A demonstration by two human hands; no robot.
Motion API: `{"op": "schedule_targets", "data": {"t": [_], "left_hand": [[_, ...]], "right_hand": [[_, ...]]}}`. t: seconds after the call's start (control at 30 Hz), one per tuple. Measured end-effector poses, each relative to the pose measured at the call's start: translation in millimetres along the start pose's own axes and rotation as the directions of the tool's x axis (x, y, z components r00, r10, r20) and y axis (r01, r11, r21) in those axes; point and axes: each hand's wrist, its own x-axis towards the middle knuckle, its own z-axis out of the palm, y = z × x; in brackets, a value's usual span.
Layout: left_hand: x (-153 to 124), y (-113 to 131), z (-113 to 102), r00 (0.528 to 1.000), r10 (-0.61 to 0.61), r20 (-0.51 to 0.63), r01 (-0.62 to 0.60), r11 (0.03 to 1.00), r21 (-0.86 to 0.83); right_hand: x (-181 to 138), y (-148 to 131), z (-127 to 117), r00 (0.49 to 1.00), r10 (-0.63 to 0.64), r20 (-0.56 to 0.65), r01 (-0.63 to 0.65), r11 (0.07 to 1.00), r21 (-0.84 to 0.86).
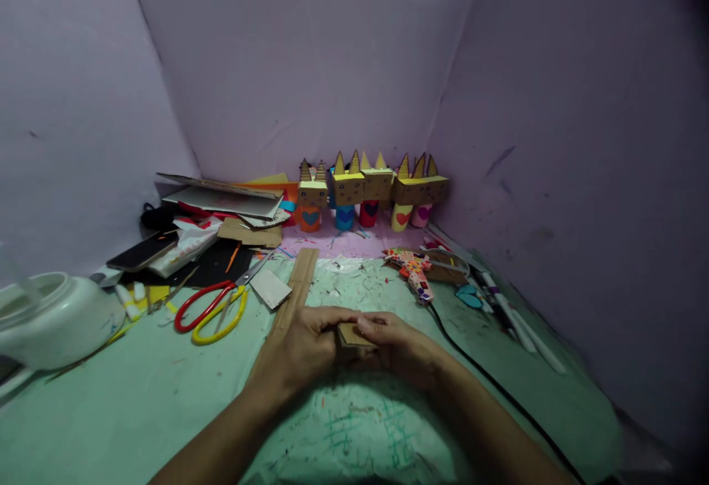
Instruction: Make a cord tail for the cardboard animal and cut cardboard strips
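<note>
Between my two hands is a small folded piece of brown cardboard [353, 335], held above the front middle of the table. My left hand [310, 345] grips its left side with curled fingers. On the other side my right hand [402, 345] pinches it, the thumb lying on its upper face. The fingers under the piece are mostly hidden. A long cardboard strip [302, 278] lies behind my left hand. Further left rest scissors [221, 311] with red and yellow handles, next to a small pale card [270, 289].
A patterned glue gun [415, 274] lies at right, its black cord [487, 378] running to the front. Several cardboard-headed figures [346, 193] stand along the back wall. Stacked cardboard and paper [227, 204] fill the back left; a white teapot [66, 319] sits far left. Pens [521, 322] lie at right.
</note>
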Motion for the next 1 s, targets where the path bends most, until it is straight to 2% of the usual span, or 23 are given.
{"op": "schedule_targets", "data": {"t": [0.1, 0.2, 0.3, 0.4, 0.47, 0.53, 0.7, 0.77, 0.83, 1.0], "left_hand": [[1, -3, -9, 0.992, 0.015, 0.125, -0.013, 1.0, -0.012], [4, -8, -18, 0.977, -0.13, 0.168, 0.163, 0.966, -0.199], [5, -6, -18, 0.965, -0.225, 0.138, 0.255, 0.931, -0.261], [4, 2, -11, 0.982, -0.171, 0.078, 0.181, 0.971, -0.155], [3, 7, -6, 0.99, -0.126, 0.06, 0.134, 0.979, -0.153], [3, 9, -2, 0.99, -0.125, 0.064, 0.135, 0.974, -0.184], [4, 7, 5, 0.958, -0.272, 0.092, 0.285, 0.934, -0.214], [5, 5, 7, 0.951, -0.301, 0.072, 0.309, 0.929, -0.205], [5, 3, 8, 0.962, -0.273, 0.024, 0.272, 0.945, -0.181], [1, -1, 11, 0.959, -0.227, -0.172, 0.241, 0.968, 0.067]], "right_hand": [[-2, -2, 1, 0.996, -0.039, -0.077, 0.04, 0.999, 0.013], [-1, -3, 0, 0.989, -0.09, -0.119, 0.095, 0.995, 0.035], [2, 0, -2, 0.984, -0.152, -0.091, 0.154, 0.988, 0.009], [6, 5, -5, 0.973, -0.206, -0.102, 0.202, 0.978, -0.05], [8, 7, -7, 0.962, -0.234, -0.139, 0.223, 0.971, -0.09], [9, 8, -7, 0.947, -0.269, -0.176, 0.251, 0.961, -0.118], [8, 6, -5, 0.916, -0.347, -0.2, 0.325, 0.936, -0.135], [8, 6, -3, 0.913, -0.356, -0.2, 0.333, 0.932, -0.141], [9, 7, -1, 0.914, -0.352, -0.202, 0.327, 0.934, -0.147], [13, 14, -1, 0.901, -0.355, -0.248, 0.317, 0.931, -0.179]]}}
